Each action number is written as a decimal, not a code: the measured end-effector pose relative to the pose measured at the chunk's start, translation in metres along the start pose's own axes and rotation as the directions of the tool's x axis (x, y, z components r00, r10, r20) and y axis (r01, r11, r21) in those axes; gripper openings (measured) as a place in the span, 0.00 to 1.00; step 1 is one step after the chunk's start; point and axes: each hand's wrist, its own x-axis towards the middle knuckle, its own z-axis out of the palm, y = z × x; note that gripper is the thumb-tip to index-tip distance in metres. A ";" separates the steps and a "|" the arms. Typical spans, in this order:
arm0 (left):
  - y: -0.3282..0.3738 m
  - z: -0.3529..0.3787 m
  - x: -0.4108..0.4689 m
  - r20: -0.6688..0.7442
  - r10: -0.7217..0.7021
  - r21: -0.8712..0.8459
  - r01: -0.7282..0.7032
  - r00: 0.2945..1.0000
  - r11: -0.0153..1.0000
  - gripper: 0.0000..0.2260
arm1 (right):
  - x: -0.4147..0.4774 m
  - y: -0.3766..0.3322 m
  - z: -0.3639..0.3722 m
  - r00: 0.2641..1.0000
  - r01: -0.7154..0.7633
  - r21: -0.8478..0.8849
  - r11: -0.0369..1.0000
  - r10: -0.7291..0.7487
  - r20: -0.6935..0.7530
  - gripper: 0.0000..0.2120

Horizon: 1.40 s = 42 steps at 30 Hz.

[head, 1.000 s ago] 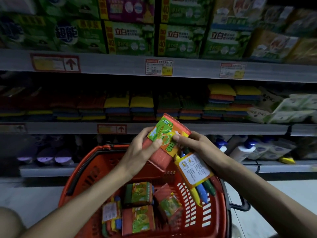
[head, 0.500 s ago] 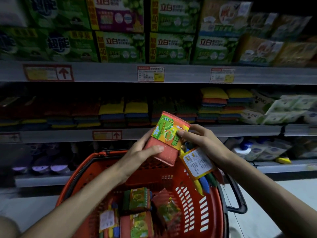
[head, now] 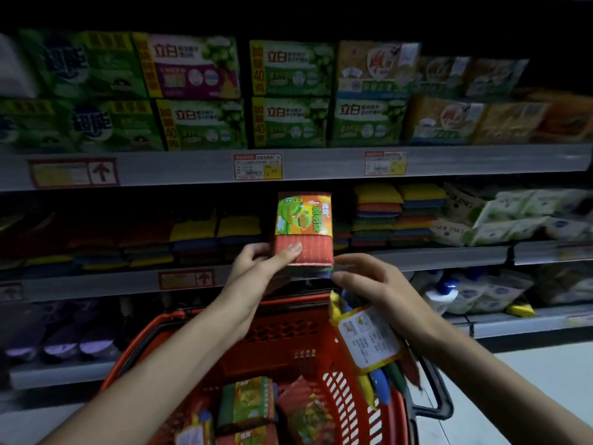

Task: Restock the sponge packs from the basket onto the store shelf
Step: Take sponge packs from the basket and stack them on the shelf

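Left hand (head: pixel 266 268) pinches the red sponge pack (head: pixel 303 234) upright at the middle shelf's (head: pixel 417 259) front edge, label out, likely to slot into the stack gap. Right hand (head: pixel 382 293) clamps a second pack (head: pixel 369 345) over the basket's (head: pixel 356 412) right rim, index finger loose; more packs remain inside.

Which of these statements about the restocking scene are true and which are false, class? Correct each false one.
1. The left hand holds a red sponge pack up in front of the shelf. True.
2. The right hand is empty. False: it grips a multicoloured pack with a white label.
3. The basket is blue. False: it is red.
4. Packs remain in the basket. True.
5. The shelf behind the raised pack is bare. False: stacks of sponges already lie on it.
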 end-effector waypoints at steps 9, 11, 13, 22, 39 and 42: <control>0.002 0.037 0.019 -0.196 0.010 0.015 -0.008 0.981 1.000 0.34 | 0.007 0.007 0.005 1.000 0.012 0.093 0.996 -0.010 -0.025 0.26; 0.002 0.045 0.022 -0.211 0.014 -0.010 -0.017 0.977 1.000 0.29 | 0.014 0.007 0.004 1.000 0.023 0.108 0.994 -0.021 -0.021 0.21; 0.003 0.053 0.027 -0.234 0.024 -0.026 -0.031 0.972 0.999 0.24 | 0.021 0.006 0.002 1.000 0.016 0.121 0.993 -0.014 -0.011 0.21; 0.021 0.080 0.051 -0.321 0.069 0.040 -0.060 0.945 0.997 0.12 | 0.056 0.002 -0.015 0.993 -0.046 0.184 0.982 0.065 -0.096 0.26; 0.013 0.094 0.060 -0.357 0.116 0.295 -0.006 0.927 0.956 0.08 | 0.071 0.004 -0.014 0.976 -0.064 0.158 0.985 0.095 -0.197 0.38; 0.011 0.094 0.061 -0.356 0.110 0.275 -0.008 0.928 0.961 0.08 | 0.071 0.005 -0.015 0.974 -0.056 0.144 0.988 0.086 -0.211 0.36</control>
